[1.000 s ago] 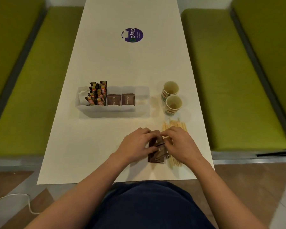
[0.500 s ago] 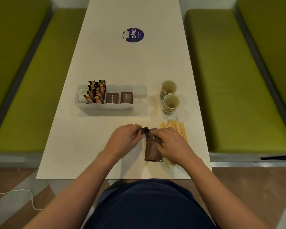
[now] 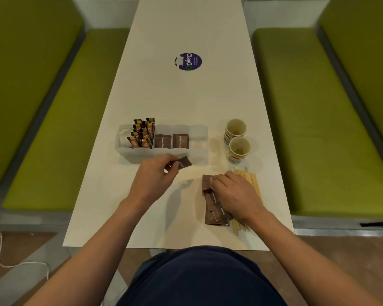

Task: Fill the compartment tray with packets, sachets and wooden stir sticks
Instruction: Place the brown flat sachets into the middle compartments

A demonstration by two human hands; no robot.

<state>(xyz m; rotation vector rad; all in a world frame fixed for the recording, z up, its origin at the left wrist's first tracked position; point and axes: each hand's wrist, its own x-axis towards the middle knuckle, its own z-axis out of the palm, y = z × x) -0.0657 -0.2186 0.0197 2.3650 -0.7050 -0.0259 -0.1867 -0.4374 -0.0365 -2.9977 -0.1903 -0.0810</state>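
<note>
White table runs between green benches. Left hand pinches a brown sachet just near the compartment tray; right hand presses curled fingers on the sachet pile beside the stir sticks.

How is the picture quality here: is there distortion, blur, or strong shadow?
Head view: the wide angle makes the table taper and the benches bow; the left hand casts a soft shadow below it; the held brown packet looks slightly blurred; the clear tray is faint against the white top.
</note>
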